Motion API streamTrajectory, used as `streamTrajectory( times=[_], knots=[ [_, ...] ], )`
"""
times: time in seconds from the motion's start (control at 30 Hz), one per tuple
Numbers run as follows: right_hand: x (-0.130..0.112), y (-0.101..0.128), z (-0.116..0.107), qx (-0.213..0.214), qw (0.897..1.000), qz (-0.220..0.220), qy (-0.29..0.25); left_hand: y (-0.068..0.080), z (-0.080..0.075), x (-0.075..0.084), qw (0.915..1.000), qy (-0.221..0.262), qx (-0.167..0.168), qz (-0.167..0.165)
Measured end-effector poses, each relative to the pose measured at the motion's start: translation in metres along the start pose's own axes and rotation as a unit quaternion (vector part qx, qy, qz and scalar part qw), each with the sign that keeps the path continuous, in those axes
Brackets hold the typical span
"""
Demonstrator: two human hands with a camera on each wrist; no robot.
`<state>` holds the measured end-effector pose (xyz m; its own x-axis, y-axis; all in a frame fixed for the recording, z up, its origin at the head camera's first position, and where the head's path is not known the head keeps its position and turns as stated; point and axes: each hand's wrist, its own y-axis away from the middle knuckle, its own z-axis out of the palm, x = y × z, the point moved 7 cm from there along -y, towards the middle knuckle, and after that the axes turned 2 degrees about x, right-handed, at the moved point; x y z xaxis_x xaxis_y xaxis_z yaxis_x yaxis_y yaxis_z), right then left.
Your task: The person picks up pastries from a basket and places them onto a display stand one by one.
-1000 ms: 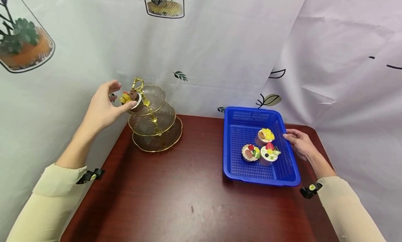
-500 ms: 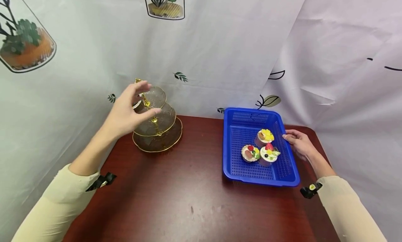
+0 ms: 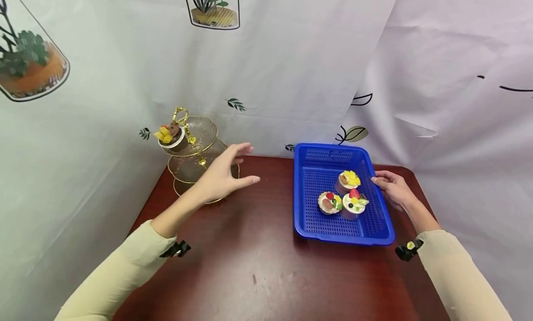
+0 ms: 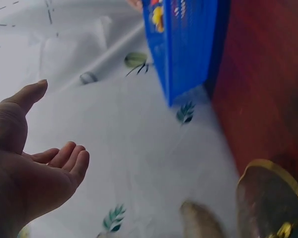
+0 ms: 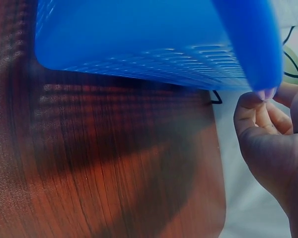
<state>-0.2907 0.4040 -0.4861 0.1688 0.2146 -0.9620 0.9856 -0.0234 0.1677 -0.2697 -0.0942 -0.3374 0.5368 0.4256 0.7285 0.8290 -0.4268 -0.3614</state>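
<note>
1. Cupcakes, three of them (image 3: 343,197), sit clustered toward the right side of the blue basket (image 3: 309,205), which serves as the landmark here; a fourth cupcake (image 3: 168,135) rests on the top plate of the three-tier stand (image 3: 195,160), well to the left of the basket.
2. Left hand (image 3: 222,175) hovers between the stand and the basket, above the dark red table (image 3: 258,261), fingers spread and relaxed, grasping nothing; the left wrist view shows the same loose, bare palm (image 4: 30,173).
3. Right hand (image 3: 392,188) rests against the basket's right rim, fingertips curled onto the edge; in the right wrist view the fingers (image 5: 256,106) pinch the blue rim just where it overhangs the table.
4. Handling, as a judgement: each cupcake looks light, with a stiff ribbed cup and fruit pieces heaped on cream on top, so the top seems the fragile part. The side of the cup, low down, looks like the safest place to take hold, keeping it upright.
5. The basket appears thin, perforated plastic, light enough to slide on the smooth tabletop unless steadied.
6. Behind the basket hangs a white curtain (image 3: 291,57) printed with leaves and plants.
</note>
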Motion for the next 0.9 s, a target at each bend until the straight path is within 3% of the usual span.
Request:
streamTrajectory(
  times=[0.5, 0.9],
  knots=[
    [0.006, -0.004, -0.002, -0.002, 1.0, 0.002, -0.017, -0.009, 0.126, -0.011, 0.9947, 0.067, -0.063, 0.045],
    [0.002, -0.003, 0.0, -0.008, 0.998, -0.005, -0.06, -0.03, 0.184, -0.004, 0.9908, 0.041, -0.112, 0.064]
  ],
)
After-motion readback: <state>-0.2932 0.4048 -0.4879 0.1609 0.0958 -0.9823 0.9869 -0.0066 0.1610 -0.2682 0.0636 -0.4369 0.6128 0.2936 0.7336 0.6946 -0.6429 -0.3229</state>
